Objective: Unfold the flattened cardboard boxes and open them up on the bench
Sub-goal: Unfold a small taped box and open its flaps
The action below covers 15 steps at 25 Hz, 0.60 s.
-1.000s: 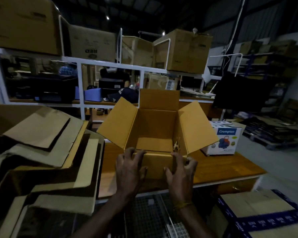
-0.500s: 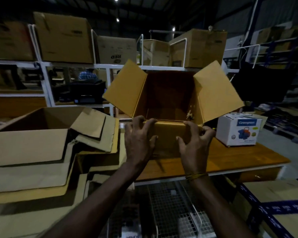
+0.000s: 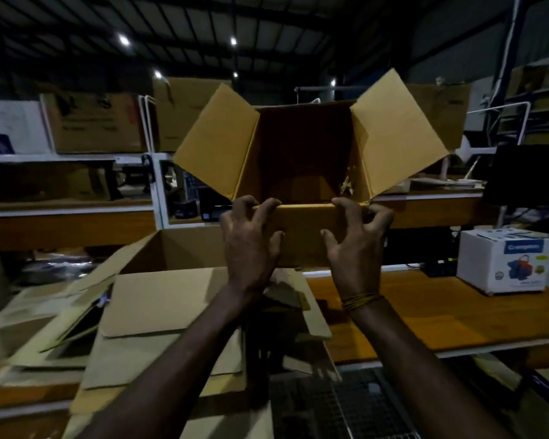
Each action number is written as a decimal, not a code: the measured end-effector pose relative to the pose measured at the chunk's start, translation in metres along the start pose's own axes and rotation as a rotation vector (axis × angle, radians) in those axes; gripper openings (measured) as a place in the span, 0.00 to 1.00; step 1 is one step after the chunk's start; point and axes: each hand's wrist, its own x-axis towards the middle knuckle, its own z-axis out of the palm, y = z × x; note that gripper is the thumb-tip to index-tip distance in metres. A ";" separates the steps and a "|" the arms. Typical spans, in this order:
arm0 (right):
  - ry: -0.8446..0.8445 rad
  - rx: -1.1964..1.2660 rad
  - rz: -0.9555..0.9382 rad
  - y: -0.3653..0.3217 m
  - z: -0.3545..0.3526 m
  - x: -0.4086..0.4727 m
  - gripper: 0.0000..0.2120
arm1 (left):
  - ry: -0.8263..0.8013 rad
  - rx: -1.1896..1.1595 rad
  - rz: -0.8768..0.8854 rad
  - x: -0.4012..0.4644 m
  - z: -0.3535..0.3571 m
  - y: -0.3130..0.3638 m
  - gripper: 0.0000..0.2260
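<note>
An opened brown cardboard box (image 3: 305, 153) is lifted above the wooden bench (image 3: 457, 315), its mouth tilted toward me and its side flaps spread wide. My left hand (image 3: 251, 239) grips the near wall of the box at its left, fingers hooked over the top edge. My right hand (image 3: 355, 239) grips the same wall at its right, fingertips curled over the rim. A pile of flattened cardboard boxes (image 3: 159, 315) lies at the lower left, below my left forearm, with another opened box (image 3: 178, 255) behind it.
A white printed carton (image 3: 504, 261) stands on the bench at the right. White shelving (image 3: 152, 188) holding large boxes runs behind the bench. A dark monitor (image 3: 526, 175) stands at the far right. A wire-mesh rack (image 3: 346, 403) sits below the bench edge.
Both hands have raised the opened box off the bench and moved it left and higher, tipping its opening more toward me. My view has swung left.
</note>
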 end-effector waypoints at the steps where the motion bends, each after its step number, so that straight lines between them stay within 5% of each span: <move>1: 0.006 0.027 -0.012 -0.021 0.013 -0.001 0.26 | 0.017 0.008 -0.006 0.008 -0.014 -0.019 0.25; 15: -0.148 0.191 -0.025 -0.173 0.186 -0.054 0.28 | 0.017 0.133 -0.109 0.026 -0.112 -0.224 0.27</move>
